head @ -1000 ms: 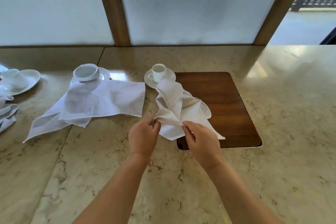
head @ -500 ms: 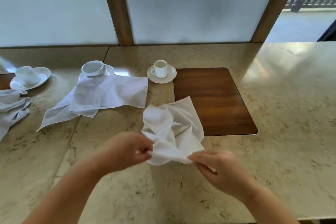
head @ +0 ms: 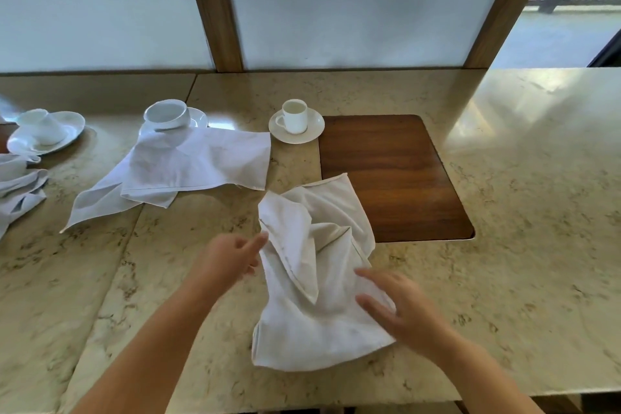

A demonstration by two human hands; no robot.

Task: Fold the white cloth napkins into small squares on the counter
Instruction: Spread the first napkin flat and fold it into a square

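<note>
A crumpled white napkin [head: 312,282] lies on the marble counter [head: 524,218], its far corner overlapping the wooden inset board [head: 396,165]. My left hand [head: 232,259] is at the napkin's left edge, fingers loosely extended and fingertips touching the cloth. On the napkin's right side rests my right hand [head: 400,306], its fingers spread. A second white napkin [head: 191,171] lies partly unfolded to the left. More bunched white napkins [head: 16,185] sit at the far left edge.
A small cup on a saucer [head: 295,121] stands beside the board's far left corner. A wider cup on a saucer [head: 166,114] touches the second napkin's far edge. A tipped cup on a plate [head: 43,131] sits far left. The counter's front edge runs just below my forearms.
The napkin, held up by both hands before, now lies on the counter nearer to me. Both hands have let go of their pinch and opened against the cloth.
</note>
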